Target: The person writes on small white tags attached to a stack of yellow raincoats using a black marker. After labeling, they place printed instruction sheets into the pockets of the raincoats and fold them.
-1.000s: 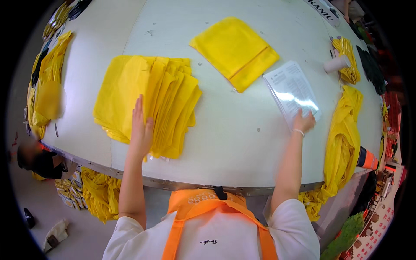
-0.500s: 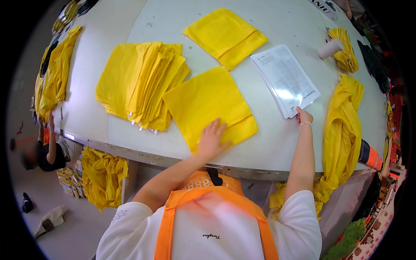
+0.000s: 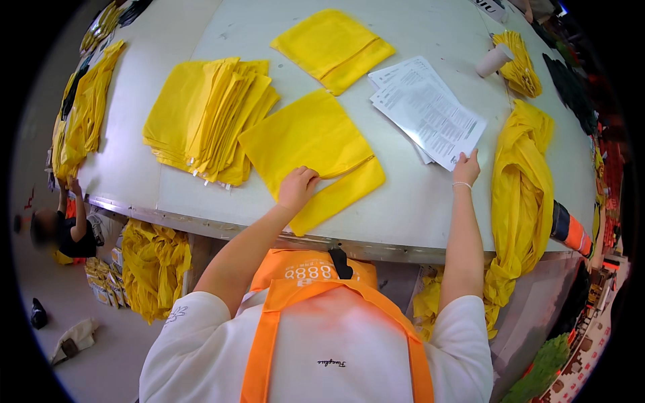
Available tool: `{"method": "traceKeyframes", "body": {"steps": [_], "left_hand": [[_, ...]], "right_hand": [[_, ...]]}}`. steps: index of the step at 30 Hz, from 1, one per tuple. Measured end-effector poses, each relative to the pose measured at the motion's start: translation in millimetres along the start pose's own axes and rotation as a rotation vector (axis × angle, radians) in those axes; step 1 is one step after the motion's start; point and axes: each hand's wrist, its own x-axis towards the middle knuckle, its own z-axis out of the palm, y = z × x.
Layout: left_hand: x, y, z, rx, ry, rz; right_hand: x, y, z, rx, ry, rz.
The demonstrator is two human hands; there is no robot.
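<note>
Directly before me on the white table (image 3: 416, 215) lies a flat yellow fabric pouch (image 3: 306, 138) with a slit across its near right part. My left hand (image 3: 297, 188) pinches the fabric at the left end of that slit, where a small gap shows. To the right, my right hand (image 3: 466, 168) grips the near corner of a printed sheet (image 3: 430, 117). This sheet lies turned across the other papers (image 3: 408, 67), partly covering them. A second yellow pouch (image 3: 332, 48) lies flat beyond the first. Left of both is a fanned pile of yellow pouches (image 3: 208, 121).
A long yellow fabric bundle (image 3: 524, 174) hangs over the table's edge at right. Behind it are a pale cylinder (image 3: 494, 60) and a folded yellow stack (image 3: 523, 70). More yellow fabric (image 3: 154, 269) hangs below the table. Another person (image 3: 75, 232) works at far left.
My left hand went from lying flat on the pouch to pinching its slit edge. My right hand has slid the top sheet askew over the other papers.
</note>
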Motion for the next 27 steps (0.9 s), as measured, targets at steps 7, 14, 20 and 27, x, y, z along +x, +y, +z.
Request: {"method": "traceKeyframes", "body": {"steps": [7, 14, 20, 27], "left_hand": [[-2, 29, 5, -0.189, -0.148, -0.240], [3, 26, 10, -0.409, -0.132, -0.292], [2, 31, 7, -0.507, -0.070, -0.363], [1, 48, 3, -0.542, -0.121, -0.281]], "right_hand": [[-16, 6, 4, -0.055, 0.098, -0.027], [-24, 50, -48, 0.631, 0.122, 0.131], [-177, 55, -126, 0.733, -0.292, 0.311], [-247, 92, -106, 0.738, -0.101, 0.354]]}}
